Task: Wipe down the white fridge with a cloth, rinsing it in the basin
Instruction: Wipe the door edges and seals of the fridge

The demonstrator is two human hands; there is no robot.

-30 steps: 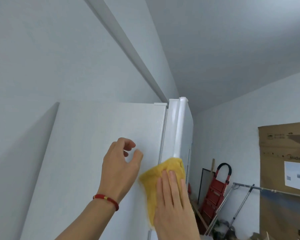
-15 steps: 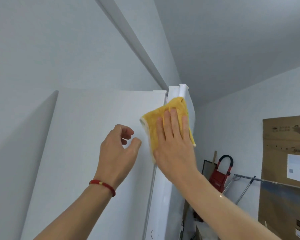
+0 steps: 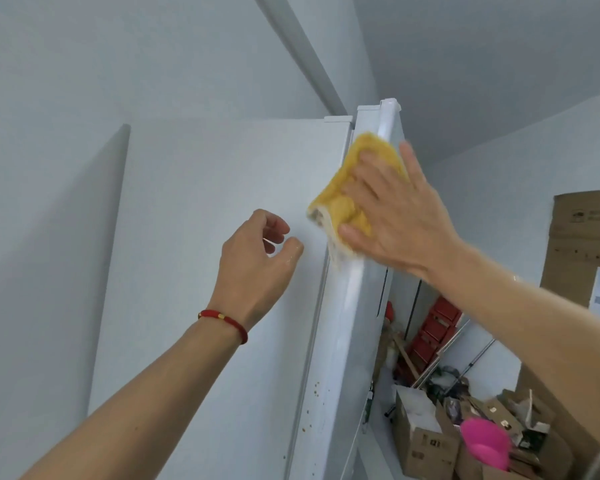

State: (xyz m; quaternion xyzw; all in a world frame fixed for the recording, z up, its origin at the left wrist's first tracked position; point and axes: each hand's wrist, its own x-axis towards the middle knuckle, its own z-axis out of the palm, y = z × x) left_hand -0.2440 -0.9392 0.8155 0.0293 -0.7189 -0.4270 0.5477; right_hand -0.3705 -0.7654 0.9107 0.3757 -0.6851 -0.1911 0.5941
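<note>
My left hand (image 3: 257,258) hovers just off the fridge (image 3: 215,271) side panel, fingers loosely curled and grasping nothing, a red bracelet (image 3: 224,320) on its wrist. Up and to the right of it, my right hand (image 3: 392,209) presses the yellow cloth (image 3: 347,199) flat against the door's front edge near the top, fingers spread straight over it. Small brown specks dot the fridge edge well below both hands. Far below my right forearm lie cardboard boxes (image 3: 420,441) and a pink basin (image 3: 487,445), with a red stepladder (image 3: 433,330) behind them.
</note>
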